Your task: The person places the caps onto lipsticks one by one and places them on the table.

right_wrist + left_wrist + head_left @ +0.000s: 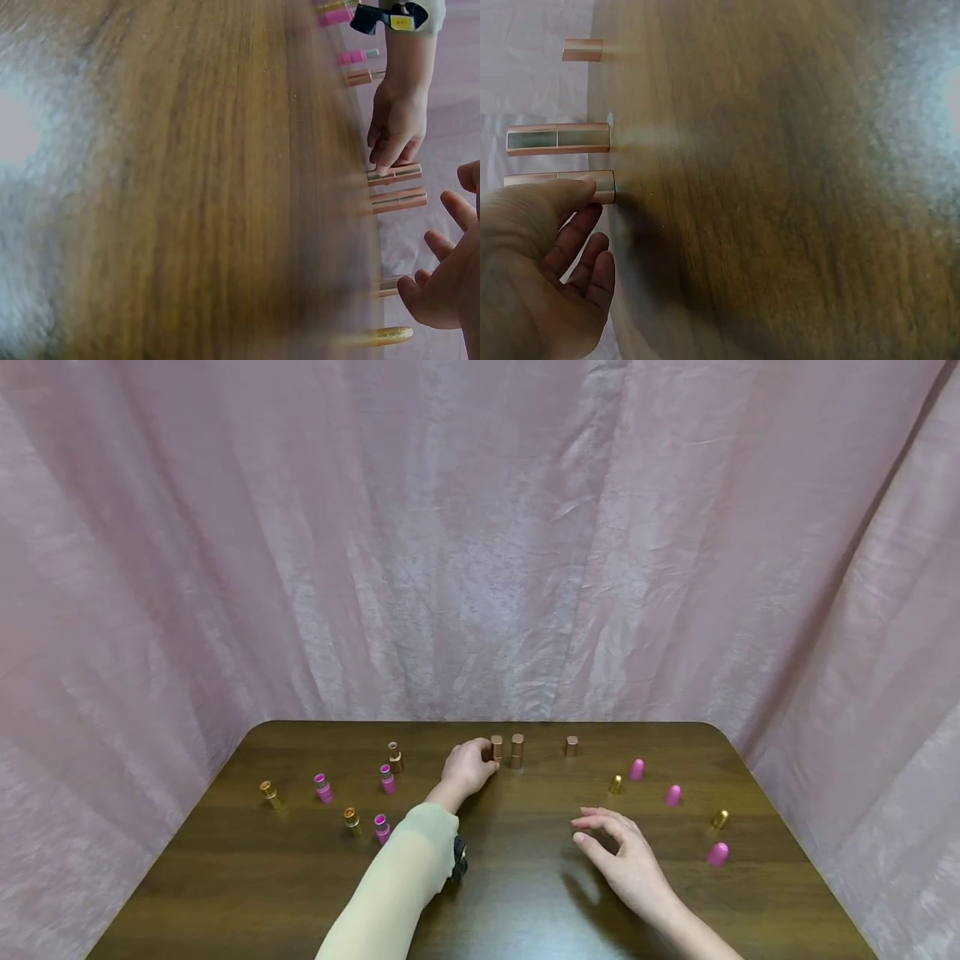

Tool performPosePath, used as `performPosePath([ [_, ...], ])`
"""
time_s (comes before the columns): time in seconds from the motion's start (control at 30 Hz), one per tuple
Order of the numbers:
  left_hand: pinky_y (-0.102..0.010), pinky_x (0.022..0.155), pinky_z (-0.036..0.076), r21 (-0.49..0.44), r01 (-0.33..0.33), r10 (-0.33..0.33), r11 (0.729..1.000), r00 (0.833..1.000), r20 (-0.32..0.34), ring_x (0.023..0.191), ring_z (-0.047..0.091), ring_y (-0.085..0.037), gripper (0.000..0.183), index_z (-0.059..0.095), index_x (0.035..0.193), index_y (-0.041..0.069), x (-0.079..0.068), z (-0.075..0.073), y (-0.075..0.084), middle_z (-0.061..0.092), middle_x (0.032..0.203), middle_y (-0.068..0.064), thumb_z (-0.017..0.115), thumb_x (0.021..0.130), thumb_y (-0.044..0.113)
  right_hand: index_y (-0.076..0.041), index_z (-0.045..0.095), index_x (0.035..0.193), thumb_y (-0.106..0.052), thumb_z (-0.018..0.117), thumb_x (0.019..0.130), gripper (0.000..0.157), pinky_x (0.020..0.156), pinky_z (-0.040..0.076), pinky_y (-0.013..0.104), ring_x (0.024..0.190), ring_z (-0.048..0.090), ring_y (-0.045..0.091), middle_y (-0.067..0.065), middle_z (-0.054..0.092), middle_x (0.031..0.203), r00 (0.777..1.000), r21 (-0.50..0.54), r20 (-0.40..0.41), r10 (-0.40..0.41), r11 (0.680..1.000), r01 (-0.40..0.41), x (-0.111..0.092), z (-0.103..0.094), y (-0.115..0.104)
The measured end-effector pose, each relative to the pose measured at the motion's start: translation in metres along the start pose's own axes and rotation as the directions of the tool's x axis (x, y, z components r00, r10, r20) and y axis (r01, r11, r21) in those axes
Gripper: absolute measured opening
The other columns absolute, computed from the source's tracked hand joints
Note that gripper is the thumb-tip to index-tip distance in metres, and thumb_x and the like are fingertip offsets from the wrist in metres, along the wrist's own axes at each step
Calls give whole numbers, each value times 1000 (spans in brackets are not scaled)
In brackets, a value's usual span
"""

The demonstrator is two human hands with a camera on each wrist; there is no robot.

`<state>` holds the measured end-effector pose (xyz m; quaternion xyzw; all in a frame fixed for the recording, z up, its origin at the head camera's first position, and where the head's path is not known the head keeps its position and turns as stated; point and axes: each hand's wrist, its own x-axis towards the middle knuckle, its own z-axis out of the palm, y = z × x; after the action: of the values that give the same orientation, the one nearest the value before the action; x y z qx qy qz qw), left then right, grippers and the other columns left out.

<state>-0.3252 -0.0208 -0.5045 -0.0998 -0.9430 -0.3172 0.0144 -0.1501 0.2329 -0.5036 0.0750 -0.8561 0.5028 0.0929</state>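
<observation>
Toward the back middle of the table, my left hand [467, 770] pinches a capped rose-gold lipstick [604, 187] between thumb and fingers. The lipstick stands upright on the wood. Right beside it stands a second capped rose-gold lipstick [517, 752], with a small gap between the two. Farther right is a lone rose-gold cap [572, 747]. My right hand [626, 867] hovers over the right half of the table, holding nothing, its fingers spread and loosely bent. Left of my left hand stands an uncapped rose-gold lipstick base [396, 759].
At the left stand several uncapped bases, pink [323, 788] and gold [352, 822]. Loose pink caps [672, 795] and gold caps [720, 819] are scattered at the right. Behind the table's far edge hangs a pink curtain [480, 568].
</observation>
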Motion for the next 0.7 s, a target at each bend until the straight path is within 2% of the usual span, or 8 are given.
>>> performPosePath([
  [0.13,-45,93,50,-1,20,-20,1000,1000,16,106,64,-28,19,70,109,12,0,-1,-1,71,106,-3,76,91,17,-20,76,110,-27,75,94,18,105,35,44,133,47,24,0,65,133,1000,-13,-20,-24,1000,23,0,1,3],
  [0.27,-51,103,45,36,36,-37,999,998,52,125,55,-38,50,61,136,8,-3,-10,0,65,129,-12,77,91,25,-21,75,110,-26,76,94,17,103,36,38,131,49,25,2,65,132,998,-36,-36,-47,998,46,2,-2,4],
  [0.37,-55,108,40,108,31,-41,994,996,85,134,46,-42,67,50,149,8,-6,-24,3,54,144,-16,75,92,33,-20,75,113,-26,75,94,20,103,38,43,131,48,26,4,64,134,998,-54,-32,-57,997,55,5,-6,4],
  [0.47,-56,110,38,217,8,-35,976,992,119,138,42,-41,75,43,155,10,-11,-41,8,48,151,-16,71,93,42,-19,73,119,-30,74,96,26,105,37,53,133,46,28,4,63,137,997,-104,-23,-80,992,77,7,-12,4],
  [0.57,-56,112,35,306,-33,-12,952,989,144,141,39,-40,82,37,158,13,-19,-59,14,44,155,-15,69,93,51,-17,70,127,-33,73,96,35,105,37,59,135,44,30,4,60,140,991,-193,-12,-130,973,125,9,-19,7],
  [0.7,-56,115,31,370,-123,70,921,986,155,145,35,-37,86,33,161,17,-35,-79,21,40,158,-12,65,93,59,-16,65,137,-37,75,94,49,104,38,61,135,45,34,6,59,142,979,-348,18,-203,917,196,14,-28,11],
])
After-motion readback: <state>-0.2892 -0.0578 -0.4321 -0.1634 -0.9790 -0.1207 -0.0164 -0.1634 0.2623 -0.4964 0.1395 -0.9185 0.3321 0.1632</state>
